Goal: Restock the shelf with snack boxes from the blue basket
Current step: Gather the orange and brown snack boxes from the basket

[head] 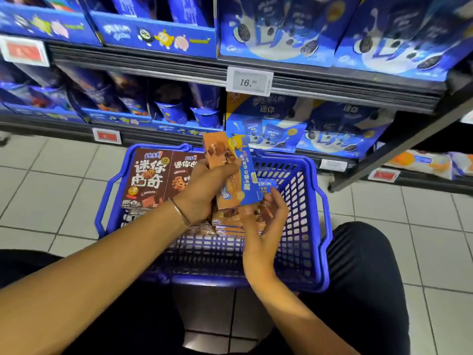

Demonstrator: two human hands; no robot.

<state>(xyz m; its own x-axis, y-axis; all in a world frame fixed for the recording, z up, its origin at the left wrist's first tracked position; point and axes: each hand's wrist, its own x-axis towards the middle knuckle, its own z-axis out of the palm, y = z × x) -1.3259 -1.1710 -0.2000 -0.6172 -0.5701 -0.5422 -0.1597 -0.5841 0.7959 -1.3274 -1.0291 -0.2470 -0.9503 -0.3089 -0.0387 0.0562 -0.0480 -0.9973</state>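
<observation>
On a pale tiled floor, just in front of a shop shelf packed with blue biscuit packs, sits a blue basket; inside it, two brown cookie boxes stand upright side by side at the back left, and a flat stack of orange boxes lies near the middle, its number unclear; seen from above, the left hand, a thin bracelet on its wrist, grips one orange-and-blue snack box, tilted, above the stack; the right hand is cupped palm-up just under the box's lower end, fingers loosely spread, holding nothing; whether it touches the box cannot be told; a price tag reading 16 hangs on the shelf edge.
</observation>
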